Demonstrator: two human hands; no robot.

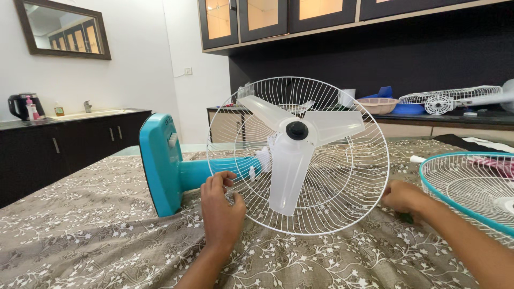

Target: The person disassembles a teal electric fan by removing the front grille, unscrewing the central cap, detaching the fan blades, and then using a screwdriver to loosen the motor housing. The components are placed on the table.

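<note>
Lying on its side across a bed covered by a brown floral bedspread (96,235), a turquoise table fan (166,166) points its white wire rear guard (342,176) and translucent three-blade propeller (292,155), capped by a black spinner nut (297,130), up toward the viewer. The left hand (222,211) has its fingers curled around the guard's wires at its lower left rim, just beside the fan's neck. The right hand (404,197) presses loosely closed fingers against the guard's right rim, with a detached turquoise-rimmed front guard (471,187) just beyond its knuckles.
</note>
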